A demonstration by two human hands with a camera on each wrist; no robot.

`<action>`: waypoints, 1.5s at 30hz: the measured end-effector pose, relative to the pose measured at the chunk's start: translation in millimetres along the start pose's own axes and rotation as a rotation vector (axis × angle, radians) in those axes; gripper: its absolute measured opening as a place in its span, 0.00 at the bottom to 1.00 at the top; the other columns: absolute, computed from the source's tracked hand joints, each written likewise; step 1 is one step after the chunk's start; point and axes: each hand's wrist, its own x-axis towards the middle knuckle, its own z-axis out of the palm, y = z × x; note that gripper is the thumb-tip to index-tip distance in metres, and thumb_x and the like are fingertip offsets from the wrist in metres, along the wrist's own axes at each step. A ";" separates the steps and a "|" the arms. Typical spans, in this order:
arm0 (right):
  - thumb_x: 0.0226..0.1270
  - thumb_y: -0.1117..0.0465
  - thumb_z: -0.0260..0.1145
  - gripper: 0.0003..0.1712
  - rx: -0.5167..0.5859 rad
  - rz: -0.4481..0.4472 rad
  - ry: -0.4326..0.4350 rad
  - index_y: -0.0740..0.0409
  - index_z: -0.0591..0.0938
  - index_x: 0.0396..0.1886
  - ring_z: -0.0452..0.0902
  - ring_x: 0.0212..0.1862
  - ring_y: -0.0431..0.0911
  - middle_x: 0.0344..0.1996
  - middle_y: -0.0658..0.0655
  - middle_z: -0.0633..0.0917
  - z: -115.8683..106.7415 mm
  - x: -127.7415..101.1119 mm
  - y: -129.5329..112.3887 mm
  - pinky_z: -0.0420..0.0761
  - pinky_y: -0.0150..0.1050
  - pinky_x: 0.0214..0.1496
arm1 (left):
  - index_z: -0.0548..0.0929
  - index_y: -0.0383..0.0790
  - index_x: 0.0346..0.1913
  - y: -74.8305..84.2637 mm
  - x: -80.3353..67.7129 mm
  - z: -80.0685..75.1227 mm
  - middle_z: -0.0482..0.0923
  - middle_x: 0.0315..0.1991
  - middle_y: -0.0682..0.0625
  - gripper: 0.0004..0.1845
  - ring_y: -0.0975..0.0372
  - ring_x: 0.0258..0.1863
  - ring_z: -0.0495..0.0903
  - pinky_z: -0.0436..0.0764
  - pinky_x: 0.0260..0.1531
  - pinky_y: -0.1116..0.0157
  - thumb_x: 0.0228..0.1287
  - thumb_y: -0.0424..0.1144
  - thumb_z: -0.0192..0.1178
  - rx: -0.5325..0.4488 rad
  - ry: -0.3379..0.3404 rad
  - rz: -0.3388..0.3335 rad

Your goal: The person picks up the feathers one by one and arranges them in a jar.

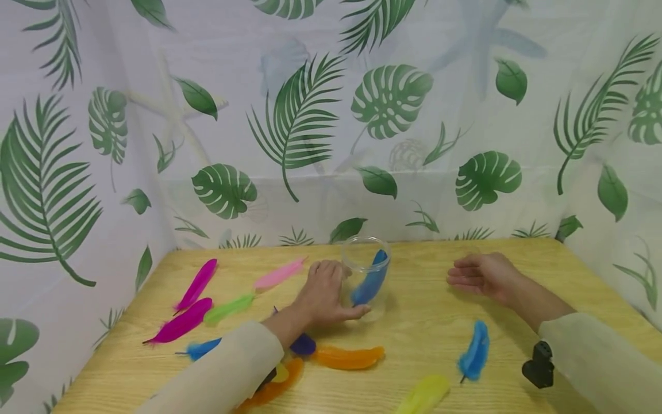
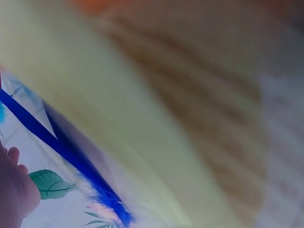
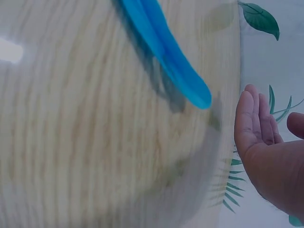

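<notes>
A clear plastic jar (image 1: 363,270) stands upright towards the back of the table, with a blue feather (image 1: 369,286) leaning inside it. My left hand (image 1: 324,292) grips the jar from its left side, the thumb across the front near its base; the fingertips are partly hidden. In the left wrist view that hand (image 2: 16,190) shows only at the edge, beside a close dark blue feather (image 2: 61,147) and blurred sleeve. Well to the right of the jar, my right hand (image 1: 486,277) holds nothing, its fingers extended. Its nearest feather is a light blue one (image 1: 474,351).
Magenta feathers (image 1: 181,321), a green one (image 1: 229,309) and a pink one (image 1: 279,275) lie on the left. Orange feathers (image 1: 349,357) and a yellow one (image 1: 424,395) lie nearer the front. A leaf-printed cloth (image 1: 310,213) closes off the back and sides.
</notes>
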 end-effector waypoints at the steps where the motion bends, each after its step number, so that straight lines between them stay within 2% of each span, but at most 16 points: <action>1: 0.79 0.62 0.49 0.16 -0.001 0.005 0.000 0.56 0.83 0.37 0.89 0.43 0.48 0.37 0.56 0.89 -1.5 -0.4 1.2 0.85 0.44 0.52 | 0.75 0.37 0.55 -0.2 0.2 -0.1 0.76 0.50 0.48 0.41 0.55 0.56 0.71 0.65 0.61 0.53 0.55 0.72 0.60 0.000 0.001 0.000; 4: 0.78 0.63 0.50 0.14 -0.007 0.024 0.006 0.59 0.83 0.40 0.88 0.43 0.49 0.38 0.56 0.89 -5.4 -1.1 5.7 0.85 0.44 0.52 | 0.75 0.37 0.55 -0.8 0.6 -0.5 0.76 0.50 0.48 0.41 0.54 0.56 0.71 0.65 0.62 0.53 0.55 0.72 0.60 -0.005 0.002 -0.002; 7: 0.78 0.62 0.51 0.14 -0.035 0.041 -0.003 0.67 0.79 0.50 0.88 0.44 0.49 0.40 0.57 0.89 -8.8 -2.0 11.1 0.85 0.46 0.52 | 0.75 0.38 0.55 -1.3 0.7 -1.2 0.76 0.50 0.48 0.41 0.55 0.56 0.71 0.65 0.62 0.53 0.55 0.72 0.60 -0.003 -0.001 -0.005; 10: 0.78 0.62 0.51 0.21 -0.069 0.064 -0.028 0.75 0.71 0.60 0.88 0.45 0.50 0.42 0.58 0.88 -12.1 -2.8 16.6 0.85 0.46 0.52 | 0.75 0.38 0.56 -1.5 1.3 -1.8 0.76 0.50 0.49 0.41 0.55 0.56 0.71 0.65 0.63 0.52 0.55 0.72 0.60 0.001 0.001 -0.003; 14: 0.79 0.61 0.49 0.27 -0.149 0.089 -0.074 0.81 0.65 0.64 0.87 0.46 0.50 0.43 0.60 0.87 -17.1 -4.1 19.8 0.85 0.45 0.53 | 0.75 0.38 0.56 -1.6 3.3 -2.9 0.75 0.51 0.48 0.41 0.55 0.57 0.71 0.64 0.64 0.52 0.56 0.72 0.59 0.004 -0.002 -0.001; 21: 0.80 0.57 0.50 0.26 -0.284 0.117 -0.109 0.78 0.72 0.58 0.87 0.44 0.49 0.41 0.59 0.88 -23.3 -3.6 15.6 0.85 0.43 0.51 | 0.75 0.38 0.57 -0.4 6.8 -8.2 0.75 0.52 0.48 0.42 0.55 0.59 0.70 0.64 0.64 0.52 0.56 0.72 0.59 0.003 -0.024 -0.018; 27: 0.80 0.54 0.49 0.24 -0.377 0.163 -0.181 0.73 0.77 0.51 0.88 0.41 0.47 0.37 0.58 0.88 -25.4 -0.6 10.4 0.86 0.42 0.48 | 0.75 0.38 0.56 -1.0 5.2 -5.3 0.76 0.51 0.49 0.42 0.55 0.57 0.71 0.64 0.63 0.52 0.55 0.73 0.59 -0.005 -0.024 -0.019; 34: 0.79 0.51 0.50 0.25 -0.471 0.228 -0.165 0.71 0.77 0.49 0.86 0.39 0.49 0.37 0.60 0.86 -23.1 1.0 5.3 0.86 0.43 0.47 | 0.75 0.38 0.56 -2.4 3.3 -3.8 0.76 0.49 0.49 0.41 0.55 0.55 0.71 0.64 0.62 0.53 0.56 0.72 0.59 0.001 -0.008 -0.015; 39: 0.78 0.50 0.52 0.25 -0.557 0.238 -0.169 0.70 0.79 0.46 0.87 0.38 0.49 0.35 0.59 0.86 -20.7 0.1 3.1 0.87 0.43 0.43 | 0.75 0.38 0.55 -3.1 2.9 -4.1 0.76 0.49 0.49 0.41 0.55 0.55 0.71 0.64 0.61 0.54 0.55 0.72 0.59 0.002 -0.001 -0.011; 45: 0.72 0.56 0.55 0.19 -0.671 0.220 -0.239 0.69 0.83 0.36 0.85 0.27 0.43 0.27 0.56 0.87 -18.4 -2.9 3.1 0.87 0.39 0.35 | 0.75 0.38 0.56 -0.4 1.5 -0.8 0.76 0.51 0.48 0.41 0.55 0.58 0.71 0.64 0.63 0.52 0.54 0.72 0.61 -0.028 -0.020 -0.021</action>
